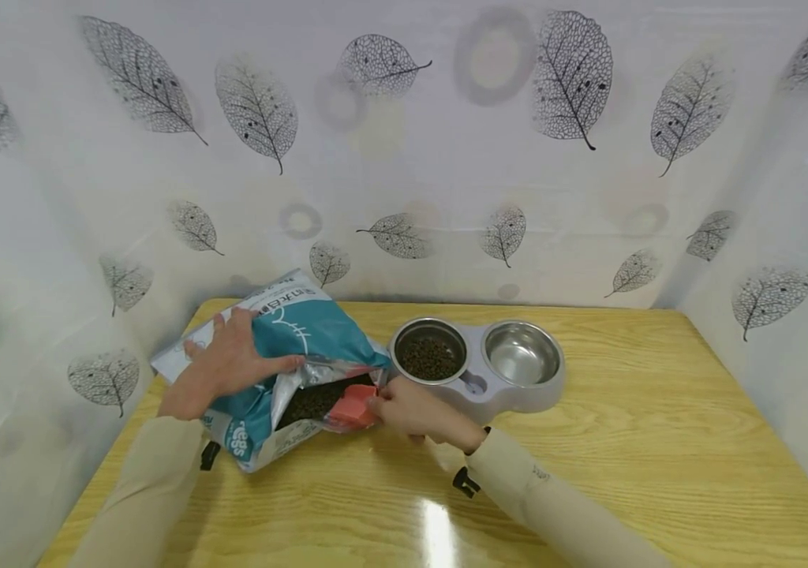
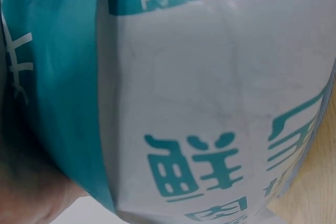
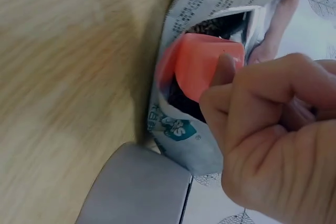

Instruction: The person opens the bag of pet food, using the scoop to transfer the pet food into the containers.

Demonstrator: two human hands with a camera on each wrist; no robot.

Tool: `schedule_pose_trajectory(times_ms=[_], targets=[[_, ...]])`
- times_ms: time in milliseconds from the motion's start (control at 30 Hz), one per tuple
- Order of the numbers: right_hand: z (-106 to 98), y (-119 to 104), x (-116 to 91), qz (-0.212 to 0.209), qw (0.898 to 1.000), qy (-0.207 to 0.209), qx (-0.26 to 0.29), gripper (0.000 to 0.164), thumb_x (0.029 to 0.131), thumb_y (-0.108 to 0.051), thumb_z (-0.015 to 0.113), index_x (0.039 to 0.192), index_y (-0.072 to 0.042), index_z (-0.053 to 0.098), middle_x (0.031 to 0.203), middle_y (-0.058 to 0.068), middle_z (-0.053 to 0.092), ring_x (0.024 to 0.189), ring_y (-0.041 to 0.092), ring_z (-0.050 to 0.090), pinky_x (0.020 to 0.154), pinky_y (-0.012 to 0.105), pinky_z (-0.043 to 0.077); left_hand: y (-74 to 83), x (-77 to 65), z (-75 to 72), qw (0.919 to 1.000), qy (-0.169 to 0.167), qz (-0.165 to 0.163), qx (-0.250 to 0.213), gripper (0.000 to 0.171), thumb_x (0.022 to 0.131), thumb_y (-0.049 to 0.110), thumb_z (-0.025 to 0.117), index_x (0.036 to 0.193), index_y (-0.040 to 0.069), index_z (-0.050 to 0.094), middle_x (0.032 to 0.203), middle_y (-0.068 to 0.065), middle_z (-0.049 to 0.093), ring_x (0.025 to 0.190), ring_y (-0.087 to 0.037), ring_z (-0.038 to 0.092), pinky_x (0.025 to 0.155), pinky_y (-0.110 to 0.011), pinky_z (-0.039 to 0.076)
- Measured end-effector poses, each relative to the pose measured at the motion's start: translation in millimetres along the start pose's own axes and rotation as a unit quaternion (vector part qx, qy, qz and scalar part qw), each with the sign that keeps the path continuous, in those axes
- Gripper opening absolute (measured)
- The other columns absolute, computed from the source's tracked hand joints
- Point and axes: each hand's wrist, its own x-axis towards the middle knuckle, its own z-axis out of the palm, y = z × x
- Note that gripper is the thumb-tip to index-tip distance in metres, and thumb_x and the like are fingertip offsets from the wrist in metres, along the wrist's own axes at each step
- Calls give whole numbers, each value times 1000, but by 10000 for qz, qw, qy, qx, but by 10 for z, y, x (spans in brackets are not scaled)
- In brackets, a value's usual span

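The coral scoop [image 1: 353, 407] sits in the mouth of the bag [image 1: 329, 331], beside the dark pellets [image 1: 310, 402] that show inside. I can't tell from my views whether it carries a load. The right hand [image 1: 421, 410] pinches it at its outer end, fingers curled and thumb against the plastic, so I'd judge the step in hand to be scooping. To do it well, I'd keep the leading edge low, push into the pellets rather than skim them, then level the scoop before it crosses the lip; a tilt there could spill pellets on the table [image 1: 660, 394].

The bag lies on its side, mouth gaping toward the right hand. The left hand [image 1: 222, 359] is spread over its upper side, thumb reaching along toward the opening, well apart from the right hand. I'd want steady pressure there, enough to stop the bag sliding without squeezing the mouth narrower.

Just beyond the bag's mouth stands the double-bowl holder [image 1: 542, 399]. Its left bowl [image 1: 447, 330] has pellets in it and its right bowl [image 1: 523, 355] shows bare metal. That nearness favours a short, level carry, with the wrist clear of the rim.
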Motion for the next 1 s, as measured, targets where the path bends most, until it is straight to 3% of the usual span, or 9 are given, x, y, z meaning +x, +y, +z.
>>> schedule_pose_trajectory(times_ms=[67,167,300,433,633,833,1000], targets=[[15,-26,49,101,9996,-116,219,48,97,-30,49,51,-20,36,42,-5,25,28,11,26,32,25,21,4,-2,-5,10000,-23,-6,15,129,62,91,49,148,2,12,151,-29,15,139,-56,-2,82,-88,-1],[83,-33,124,259,9967,-241,735,45,97,-30,49,55,-15,50,44,-6,23,31,10,20,33,26,20,11,-7,-10,10000,-75,-14,11,130,61,91,48,148,1,12,150,-30,15,138,-56,-1,83,-88,-1],[184,-9,180,308,9926,-190,1161,41,98,-31,49,74,-2,66,44,-7,26,32,8,18,31,25,21,14,-11,-19,10000,-85,-27,45,130,61,91,48,147,0,12,149,-30,16,138,-56,0,83,-88,0],[247,26,173,215,9921,-84,1233,39,99,-29,48,85,3,65,44,-6,29,32,7,22,32,23,22,8,-14,-36,9999,-79,-67,89,131,61,92,47,147,0,12,149,-30,16,138,-56,-1,84,-87,0],[332,75,160,142,9845,-253,1729,38,101,-25,46,91,10,57,46,-5,29,35,8,24,33,22,22,3,-9,-39,9999,-97,-61,60,130,61,91,48,146,0,12,149,-31,17,138,-56,0,84,-87,-1],[367,80,192,183,9843,-186,1744,38,100,-29,46,86,4,59,45,-5,31,35,9,25,32,23,22,2,0,-10,10000,-36,-20,44,130,60,92,48,146,1,14,147,-30,21,138,-55,4,83,-87,0],[329,135,126,379,9705,-451,2339,43,101,-31,44,92,10,54,51,-5,31,38,8,22,34,24,18,5,11,-6,10000,-43,2,-12,130,60,92,48,146,1,13,148,-30,19,138,-56,1,83,-88,-1]])
